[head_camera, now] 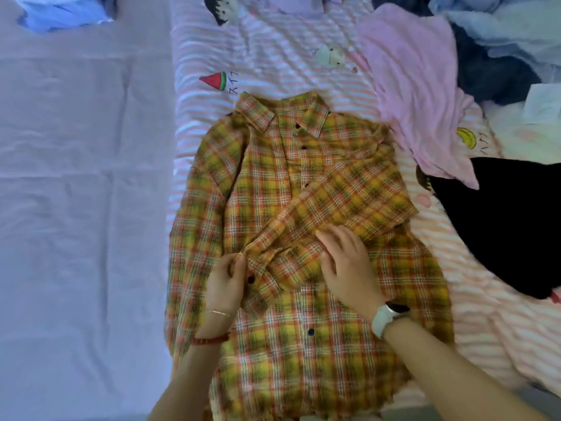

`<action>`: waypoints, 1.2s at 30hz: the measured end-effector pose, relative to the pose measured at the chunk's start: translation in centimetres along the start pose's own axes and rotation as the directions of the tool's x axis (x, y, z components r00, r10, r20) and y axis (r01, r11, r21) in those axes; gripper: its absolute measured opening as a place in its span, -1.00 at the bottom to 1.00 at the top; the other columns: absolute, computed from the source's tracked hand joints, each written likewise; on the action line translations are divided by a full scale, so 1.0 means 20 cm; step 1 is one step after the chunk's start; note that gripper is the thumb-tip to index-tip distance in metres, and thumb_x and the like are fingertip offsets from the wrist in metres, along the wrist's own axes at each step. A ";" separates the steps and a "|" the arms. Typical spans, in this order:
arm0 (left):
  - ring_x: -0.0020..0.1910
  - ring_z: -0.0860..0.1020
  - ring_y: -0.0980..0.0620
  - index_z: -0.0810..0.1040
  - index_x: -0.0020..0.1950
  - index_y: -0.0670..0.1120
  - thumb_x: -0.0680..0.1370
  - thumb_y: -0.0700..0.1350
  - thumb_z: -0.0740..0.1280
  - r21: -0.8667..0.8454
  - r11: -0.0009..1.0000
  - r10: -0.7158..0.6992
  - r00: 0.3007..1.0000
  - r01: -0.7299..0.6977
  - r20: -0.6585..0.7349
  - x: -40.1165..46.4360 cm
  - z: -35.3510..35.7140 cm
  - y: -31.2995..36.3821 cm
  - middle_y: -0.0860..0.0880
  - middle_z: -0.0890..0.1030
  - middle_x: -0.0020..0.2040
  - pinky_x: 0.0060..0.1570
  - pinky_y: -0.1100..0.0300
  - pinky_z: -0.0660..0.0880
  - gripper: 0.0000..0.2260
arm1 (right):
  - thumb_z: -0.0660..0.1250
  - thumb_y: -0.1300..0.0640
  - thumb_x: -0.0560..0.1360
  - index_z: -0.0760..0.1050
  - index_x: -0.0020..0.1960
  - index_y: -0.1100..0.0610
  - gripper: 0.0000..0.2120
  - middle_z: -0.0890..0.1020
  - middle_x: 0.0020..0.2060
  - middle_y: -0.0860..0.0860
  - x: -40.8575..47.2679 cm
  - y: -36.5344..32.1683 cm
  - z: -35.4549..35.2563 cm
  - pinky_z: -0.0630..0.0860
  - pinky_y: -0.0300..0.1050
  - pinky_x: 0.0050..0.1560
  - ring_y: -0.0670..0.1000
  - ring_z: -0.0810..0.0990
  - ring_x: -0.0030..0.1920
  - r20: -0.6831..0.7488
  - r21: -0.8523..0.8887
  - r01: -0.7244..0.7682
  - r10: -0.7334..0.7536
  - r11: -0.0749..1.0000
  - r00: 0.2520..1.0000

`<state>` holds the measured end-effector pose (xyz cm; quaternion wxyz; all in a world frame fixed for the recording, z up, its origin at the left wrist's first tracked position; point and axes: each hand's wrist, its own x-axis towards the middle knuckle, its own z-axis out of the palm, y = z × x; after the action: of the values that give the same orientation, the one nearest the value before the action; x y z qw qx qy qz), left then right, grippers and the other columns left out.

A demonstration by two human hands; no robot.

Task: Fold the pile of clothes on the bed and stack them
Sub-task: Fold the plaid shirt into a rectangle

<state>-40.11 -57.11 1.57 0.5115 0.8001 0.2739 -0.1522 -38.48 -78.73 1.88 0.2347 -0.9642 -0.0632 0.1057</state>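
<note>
Plaid shirt [303, 238] lies face up, buttoned, on the striped blanket [273, 56] on the bed. Its sleeve [334, 202] is folded across the chest. Left hand [226, 279] pinches the cuff; right hand [346, 262] presses flat on the sleeve, fingers straight.

My shirt [303, 238] was yellow plaid crossed with orange, green and white. The blanket [273, 56] wore pink and white stripes; the sheet [76, 177] was plain lilac; my watch strap [381, 322] white.
</note>
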 end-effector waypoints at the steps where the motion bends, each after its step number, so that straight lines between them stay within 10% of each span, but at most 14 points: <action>1: -0.39 0.53 -0.02 0.51 0.07 -0.17 0.60 -0.06 0.20 0.126 0.991 0.037 0.999 -0.034 -0.025 -0.02 -0.03 -0.01 0.01 0.55 -0.34 -0.51 0.23 0.39 -0.79 | 0.14 0.13 0.59 0.30 0.43 0.10 -0.59 0.28 0.43 0.14 -0.01 -0.02 0.01 0.06 0.19 0.46 0.16 0.14 0.46 0.013 -0.042 0.044 -0.044 0.998 0.999; 6: 0.10 0.50 -0.26 0.53 0.23 -0.20 0.48 -0.10 0.34 0.536 0.809 0.412 0.884 -0.242 -0.222 -0.12 -0.15 -0.13 -0.21 0.55 0.13 0.01 -0.10 0.45 -0.65 | -0.06 -0.07 0.62 0.00 0.52 -0.05 -0.52 -0.05 0.53 0.05 0.02 -0.12 0.17 -0.28 0.24 0.42 0.12 -0.16 0.51 0.472 -0.293 0.109 0.045 0.950 0.880; 10: 0.35 0.29 -0.20 0.29 0.41 -0.16 0.53 -0.02 0.33 0.165 0.974 -0.109 0.960 0.156 -0.259 -0.04 -0.28 -0.24 -0.20 0.33 0.37 0.28 -0.14 0.27 -0.49 | 0.03 0.02 0.60 0.28 0.42 0.07 -0.59 0.19 0.47 0.08 0.01 -0.26 0.24 -0.17 0.21 0.45 0.11 0.05 0.49 0.320 -0.265 0.081 0.008 0.961 0.947; 16: -0.23 0.47 -0.02 0.48 -0.21 -0.12 0.53 -0.19 0.32 -0.084 0.987 -0.148 0.980 0.138 -0.132 0.04 -0.47 -0.36 -0.04 0.52 -0.28 -0.26 0.23 0.38 -0.88 | 0.15 0.19 0.57 0.41 0.33 0.18 -0.66 0.45 0.25 0.09 -0.01 -0.52 0.32 0.34 -0.02 0.32 0.09 0.37 0.30 0.235 0.069 0.224 -0.234 0.972 0.943; 23: -0.26 0.44 0.01 0.50 -0.24 -0.10 0.55 -0.16 0.28 -0.498 0.858 -0.299 0.912 0.127 -0.281 0.16 -0.79 -0.41 -0.05 0.49 -0.27 -0.23 0.13 0.41 -0.83 | 0.10 0.13 0.59 0.12 0.50 0.09 -0.51 0.12 0.50 0.11 0.07 -0.72 0.46 -0.09 0.09 0.47 0.10 0.03 0.50 0.321 0.011 0.443 -0.423 0.896 0.847; 29: -0.04 0.53 -0.15 0.48 0.02 -0.19 0.57 -0.10 0.26 -0.025 0.993 -0.113 0.893 0.113 -0.435 0.27 -0.92 -0.46 -0.20 0.60 -0.01 -0.12 0.12 0.38 -0.84 | -0.05 -0.01 0.63 -0.04 0.52 -0.01 -0.52 -0.05 0.53 0.02 0.19 -0.79 0.57 -0.17 0.14 0.46 0.08 -0.13 0.51 0.563 -0.130 0.448 -0.306 0.884 0.767; 36: -0.01 0.53 -0.28 0.43 0.11 -0.18 0.60 -0.04 0.19 0.312 0.947 0.138 0.775 0.080 -0.617 0.47 -1.14 -0.37 -0.21 0.61 0.02 -0.17 0.06 0.32 -0.77 | 0.03 0.06 0.61 0.11 0.49 0.01 -0.55 0.14 0.47 0.00 0.28 -0.86 0.54 0.09 0.02 0.41 0.04 0.10 0.46 0.395 -0.090 0.423 -0.357 0.902 0.846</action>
<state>-37.84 -31.43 1.00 0.2553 0.8809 0.3882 0.0905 -36.90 -57.77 -0.43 0.1503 -0.9103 -0.3102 0.2291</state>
